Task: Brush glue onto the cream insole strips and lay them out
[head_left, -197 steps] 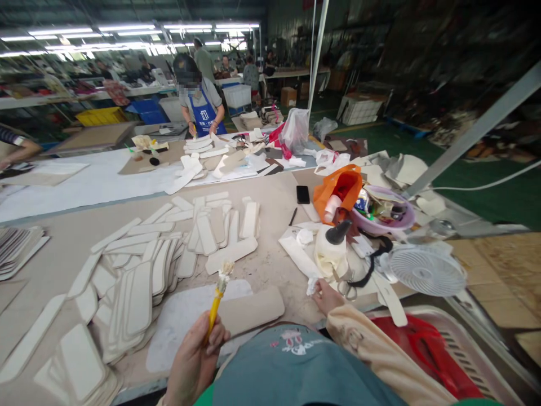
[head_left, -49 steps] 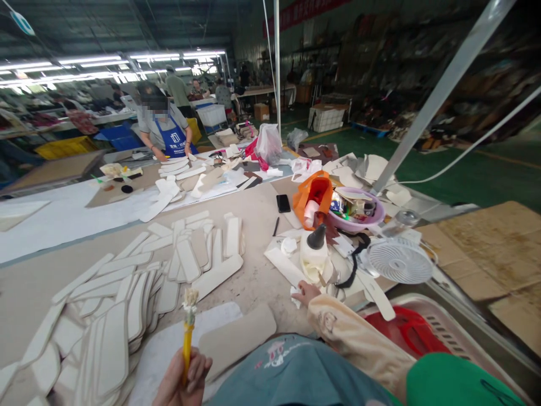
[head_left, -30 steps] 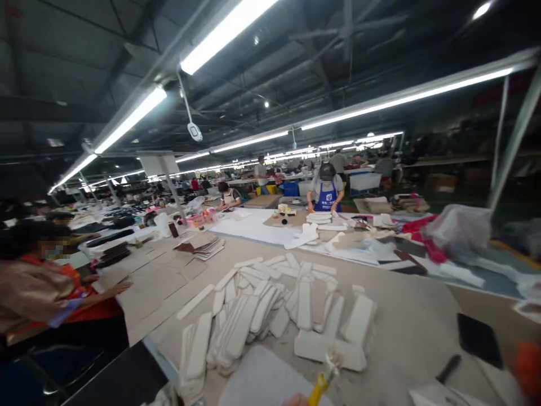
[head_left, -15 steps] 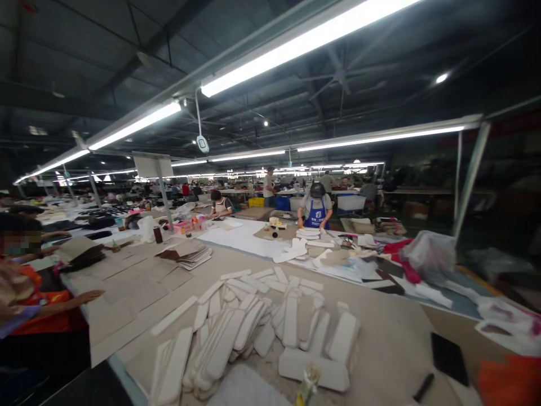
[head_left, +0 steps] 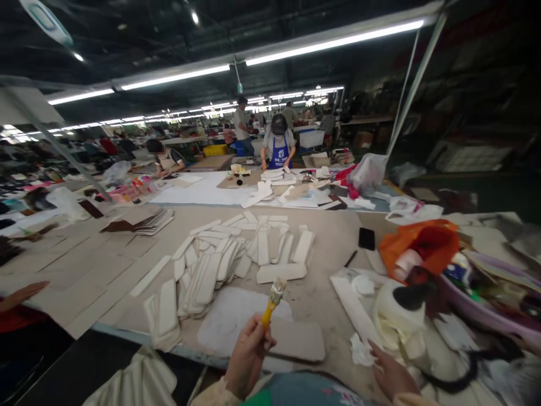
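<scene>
At your far left, another person's hand (head_left: 25, 294) stretches over the table's edge, beside flat beige sheets (head_left: 87, 262) laid out in rows. Beyond these sits a stack of brown and pale pieces (head_left: 141, 220), and below, near you, a bundle of cream material (head_left: 137, 380) rests on a dark surface. Moving right, a loose heap of off-white strips (head_left: 207, 273) overlaps and fans across the table, some strips long and narrow, others wider with rounded corners. Just in front of the heap lies a whitish sheet (head_left: 226, 318).

Your left hand (head_left: 252, 341) is closed around a yellow-handled brush (head_left: 271, 304), thumb and fingers wrapped on the handle. The brush tilts to the right, bristles up and coated with something pale. Beside your fist lies a rounded beige panel (head_left: 300, 340), partly over the sheet. Farther off, a person in a blue apron (head_left: 281, 152) stands at the white table.

To the right are a dark pen (head_left: 350, 259) and a black phone (head_left: 367, 239). Your right hand (head_left: 391, 369) has its fingers loosely extended, tips at a crumpled white scrap (head_left: 360, 351); you cannot tell whether they grip it. Next come a pale bottle (head_left: 393, 310) with a dark nozzle, an orange bag (head_left: 439, 239) and a lilac basin (head_left: 477, 310).
</scene>
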Demonstrator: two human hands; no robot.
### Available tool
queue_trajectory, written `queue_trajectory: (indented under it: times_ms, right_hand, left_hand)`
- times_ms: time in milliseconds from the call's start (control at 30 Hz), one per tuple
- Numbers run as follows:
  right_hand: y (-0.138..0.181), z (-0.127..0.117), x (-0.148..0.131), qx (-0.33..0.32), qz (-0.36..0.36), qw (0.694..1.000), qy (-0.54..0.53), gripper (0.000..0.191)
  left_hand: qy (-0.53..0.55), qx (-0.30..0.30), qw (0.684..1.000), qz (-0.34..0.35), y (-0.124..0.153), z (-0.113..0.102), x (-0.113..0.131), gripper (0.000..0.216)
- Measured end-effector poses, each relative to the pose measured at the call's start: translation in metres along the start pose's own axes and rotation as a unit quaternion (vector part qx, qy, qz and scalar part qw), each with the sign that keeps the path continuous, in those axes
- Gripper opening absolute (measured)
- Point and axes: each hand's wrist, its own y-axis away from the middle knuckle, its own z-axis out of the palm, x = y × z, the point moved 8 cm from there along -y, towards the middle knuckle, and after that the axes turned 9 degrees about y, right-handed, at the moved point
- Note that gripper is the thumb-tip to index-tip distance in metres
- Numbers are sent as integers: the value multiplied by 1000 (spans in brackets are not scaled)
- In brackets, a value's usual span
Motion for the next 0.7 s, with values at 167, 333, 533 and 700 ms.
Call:
queue_trajectory:
  times_ms: [167,333,533,700]
  right_hand:
    - [1,-16,1,26,102,992,-63,24]
    - [5,-42,4,68,171,980,-73,39]
    - [14,-52,-57,91,82,985,-124,41]
    - [22,-35,-186,10,-265,961,-75,48]
  left_hand:
    - [-19,-8,1000,-14,3,-2,3,20]
    - [-26,-31,998,-58,-2,-12,-2,15]
    - [7,-38,989,-145,-12,-8,-26,19]
    - [44,-78,956,-278,-12,24,-71,22]
